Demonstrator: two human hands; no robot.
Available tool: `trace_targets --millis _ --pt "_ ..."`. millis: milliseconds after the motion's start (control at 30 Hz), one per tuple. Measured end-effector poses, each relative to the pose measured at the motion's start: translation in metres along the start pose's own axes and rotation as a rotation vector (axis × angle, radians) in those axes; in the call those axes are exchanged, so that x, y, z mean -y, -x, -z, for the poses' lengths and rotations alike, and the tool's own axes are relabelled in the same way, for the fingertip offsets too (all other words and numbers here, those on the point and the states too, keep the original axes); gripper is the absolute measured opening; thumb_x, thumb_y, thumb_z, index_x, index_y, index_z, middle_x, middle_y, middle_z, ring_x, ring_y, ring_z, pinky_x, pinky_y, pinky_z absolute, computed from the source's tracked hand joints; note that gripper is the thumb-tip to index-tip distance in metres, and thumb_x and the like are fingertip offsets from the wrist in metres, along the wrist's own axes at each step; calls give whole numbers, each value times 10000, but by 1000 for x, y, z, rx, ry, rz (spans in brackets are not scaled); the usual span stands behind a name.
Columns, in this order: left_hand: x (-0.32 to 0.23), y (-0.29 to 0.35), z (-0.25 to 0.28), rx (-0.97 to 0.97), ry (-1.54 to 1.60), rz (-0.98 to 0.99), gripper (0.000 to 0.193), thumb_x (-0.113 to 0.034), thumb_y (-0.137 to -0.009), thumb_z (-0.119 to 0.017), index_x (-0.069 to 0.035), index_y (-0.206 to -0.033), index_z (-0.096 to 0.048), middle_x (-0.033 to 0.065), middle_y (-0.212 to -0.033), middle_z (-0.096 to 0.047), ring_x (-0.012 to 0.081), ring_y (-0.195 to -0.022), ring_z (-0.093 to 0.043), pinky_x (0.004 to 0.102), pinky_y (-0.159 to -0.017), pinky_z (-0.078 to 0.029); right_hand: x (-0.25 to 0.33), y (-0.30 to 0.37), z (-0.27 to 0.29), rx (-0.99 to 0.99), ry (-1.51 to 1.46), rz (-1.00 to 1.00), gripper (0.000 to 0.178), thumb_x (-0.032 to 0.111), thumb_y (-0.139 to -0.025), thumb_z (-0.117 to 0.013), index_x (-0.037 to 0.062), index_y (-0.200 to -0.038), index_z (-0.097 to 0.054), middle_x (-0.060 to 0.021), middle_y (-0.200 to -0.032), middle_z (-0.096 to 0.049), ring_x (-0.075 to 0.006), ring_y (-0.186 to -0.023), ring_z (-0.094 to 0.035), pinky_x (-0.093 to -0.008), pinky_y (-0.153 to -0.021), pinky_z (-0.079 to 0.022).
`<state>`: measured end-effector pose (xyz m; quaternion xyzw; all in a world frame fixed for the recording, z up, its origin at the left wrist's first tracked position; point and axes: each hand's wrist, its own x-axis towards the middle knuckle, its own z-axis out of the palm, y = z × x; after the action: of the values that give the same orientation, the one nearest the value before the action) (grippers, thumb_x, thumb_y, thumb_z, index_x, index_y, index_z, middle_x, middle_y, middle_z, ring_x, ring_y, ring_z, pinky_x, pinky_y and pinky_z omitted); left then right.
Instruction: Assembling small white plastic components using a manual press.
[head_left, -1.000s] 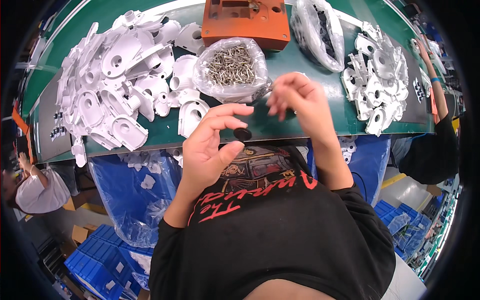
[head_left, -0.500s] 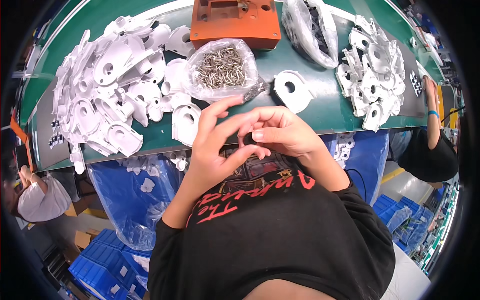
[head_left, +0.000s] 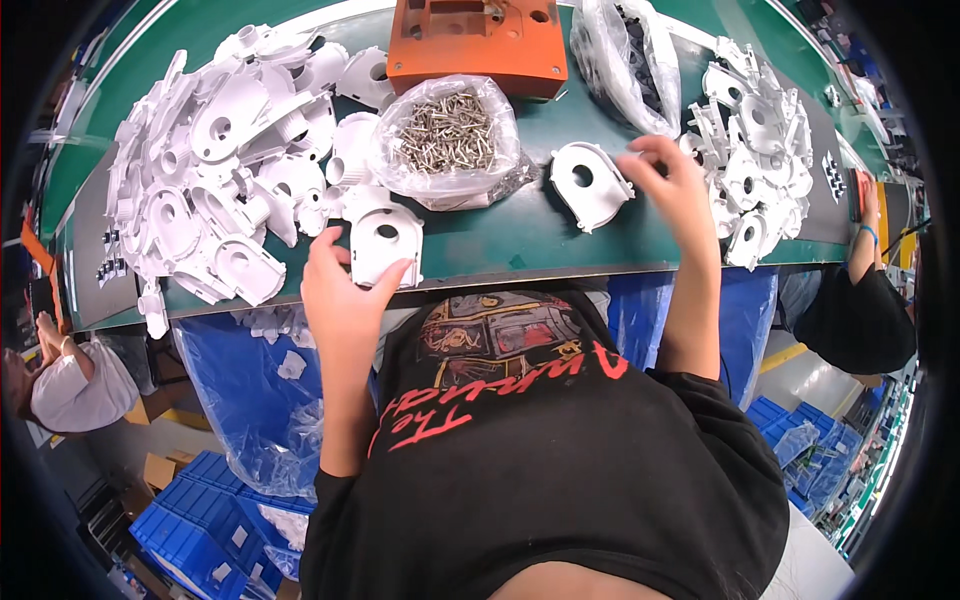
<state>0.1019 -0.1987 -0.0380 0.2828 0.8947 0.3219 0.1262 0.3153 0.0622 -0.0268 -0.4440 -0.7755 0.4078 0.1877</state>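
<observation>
My left hand (head_left: 345, 285) is closed on a white plastic housing (head_left: 368, 262) with a round hole, thumb on its near right side and fingers along its left. The piece is close to the table's near edge. On the right, my right hand (head_left: 675, 185) pinches the right edge of another white housing (head_left: 603, 205), rounded with a central hole, which looks slightly tilted. The small black part from earlier is not visible now. Between and beyond the hands is a clear plastic bag (head_left: 392, 160) of loose metal screws (head_left: 447, 130).
A large heap of white plastic parts (head_left: 230, 130) covers the table's left; a smaller heap (head_left: 760, 140) lies at right. An orange block fixture (head_left: 475, 62) stands at the back, beside a bag of black parts (head_left: 605, 70). Other people work at both sides.
My hands have come apart from in front of my chest, where they held a small black part. The left moved to the left housing, the right out to the right one, which has shifted slightly.
</observation>
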Motion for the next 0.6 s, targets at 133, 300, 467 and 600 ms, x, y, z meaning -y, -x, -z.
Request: trace_targets --millis 133,300,467,600 --pt "5 -1 -15 28 106 -73 352 -196 -745 -698 1 -949 -489 131 -860 -584 259 -779 -568 365 -676 -431 0 3 -11 264 290 3 228 208 -775 -659 -3 -776 -573 14 -628 -507 -58 -598 -420 -231 -533 -343" --pt "-4 4 6 250 611 81 179 -84 -870 -530 7 -980 -422 117 -858 -588 175 -745 -609 301 -628 -493 2 10 -12 341 -164 -34 188 144 -775 -629 52 -711 -478 39 -692 -464 -33 -635 -393 -192 -587 -337" --pt "-31 17 11 269 972 -7 205 -7 -896 -431 24 -1070 -325 129 -872 -576 166 -817 -611 289 -693 -522 53 30 -34 80 -424 239 123 67 -749 -575 42 -740 -455 -23 -943 -518 -47 -746 -443 -184 -637 -354" --pt "-55 18 2 117 689 -301 327 41 -842 -504 36 -1103 -307 161 -967 -546 165 -876 -581 260 -728 -477 92 42 -66 23 -255 608 212 108 -712 -652 38 -737 -454 -105 -969 -525 -111 -846 -481 -222 -598 -375"
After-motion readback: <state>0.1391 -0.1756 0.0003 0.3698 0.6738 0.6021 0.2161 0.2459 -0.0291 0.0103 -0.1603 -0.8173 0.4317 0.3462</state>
